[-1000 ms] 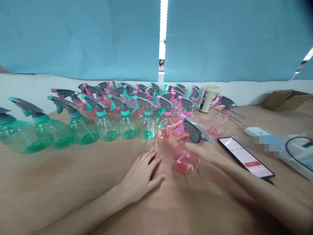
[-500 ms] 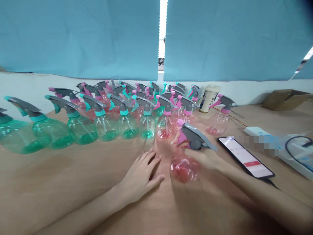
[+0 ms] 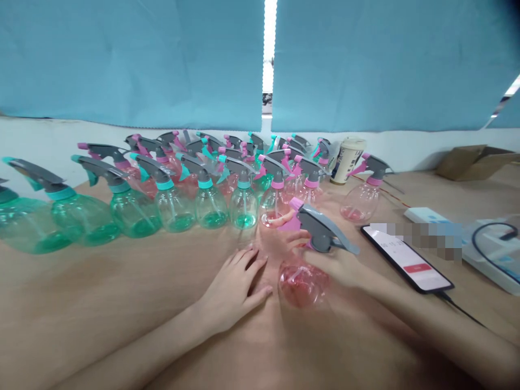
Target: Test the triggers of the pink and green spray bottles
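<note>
My right hand (image 3: 325, 261) is wrapped around the neck of a pink spray bottle (image 3: 303, 284), which has a grey head and a pink nozzle and trigger. Its index finger stretches forward by the trigger, and the bottle leans slightly. Flat on the table, my left hand (image 3: 231, 281) lies to the left of that bottle with fingers spread, holding nothing. Just beyond both hands stand a pink spray bottle (image 3: 274, 205) and a clear green one (image 3: 244, 208), both upright.
Several green bottles (image 3: 136, 214) form a front row to the left, with more behind. On the right are a lone pink bottle (image 3: 359, 200), a phone (image 3: 406, 260) with a cable, a paper cup (image 3: 347, 161), a white power strip (image 3: 495, 268) and a cardboard box (image 3: 467, 162).
My right index finger has extended forward past the trigger. The held bottle's body has shifted slightly left and toward me. My left hand has stayed put.
</note>
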`<state>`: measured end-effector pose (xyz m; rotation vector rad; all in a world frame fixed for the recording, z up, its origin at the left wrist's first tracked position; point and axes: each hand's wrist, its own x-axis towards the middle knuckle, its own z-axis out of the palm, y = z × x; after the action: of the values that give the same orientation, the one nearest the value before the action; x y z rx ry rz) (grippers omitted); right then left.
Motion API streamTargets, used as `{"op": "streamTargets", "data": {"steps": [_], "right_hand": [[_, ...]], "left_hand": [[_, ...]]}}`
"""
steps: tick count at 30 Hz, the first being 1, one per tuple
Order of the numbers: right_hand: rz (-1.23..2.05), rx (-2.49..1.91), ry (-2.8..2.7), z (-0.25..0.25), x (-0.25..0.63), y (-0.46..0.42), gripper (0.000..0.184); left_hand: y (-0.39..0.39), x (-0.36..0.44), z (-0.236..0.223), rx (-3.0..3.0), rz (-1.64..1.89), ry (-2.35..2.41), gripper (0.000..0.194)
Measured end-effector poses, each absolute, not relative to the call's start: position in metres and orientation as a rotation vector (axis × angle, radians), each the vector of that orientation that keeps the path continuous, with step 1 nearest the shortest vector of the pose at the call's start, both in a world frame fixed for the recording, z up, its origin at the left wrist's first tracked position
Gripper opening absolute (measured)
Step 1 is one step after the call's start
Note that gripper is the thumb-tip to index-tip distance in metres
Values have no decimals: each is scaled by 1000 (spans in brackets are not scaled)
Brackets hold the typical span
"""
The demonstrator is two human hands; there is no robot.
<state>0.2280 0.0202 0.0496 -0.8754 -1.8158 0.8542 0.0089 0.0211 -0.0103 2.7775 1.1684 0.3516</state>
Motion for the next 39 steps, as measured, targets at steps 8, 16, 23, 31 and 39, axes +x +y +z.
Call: {"op": "streamTargets", "data": {"steps": [8, 16, 23, 31, 39], "right_hand": [[892, -904, -1826, 58, 225, 14, 44], [581, -1036, -1750, 53, 226, 20, 6], [550, -1064, -1628, 54, 224, 26, 10], [571, -1117, -1650, 47, 229, 27, 3], [595, -1041, -1684, 47, 229, 28, 6]], "left_hand": [[21, 9, -11, 2774, 349, 1173, 51], [20, 8, -10, 2760, 349, 1173, 52], [19, 9, -8, 2758, 351, 1181, 52], [20, 9, -9, 2757, 331, 1183, 53], [20, 9, -9, 2753, 343, 1176, 52]]}}
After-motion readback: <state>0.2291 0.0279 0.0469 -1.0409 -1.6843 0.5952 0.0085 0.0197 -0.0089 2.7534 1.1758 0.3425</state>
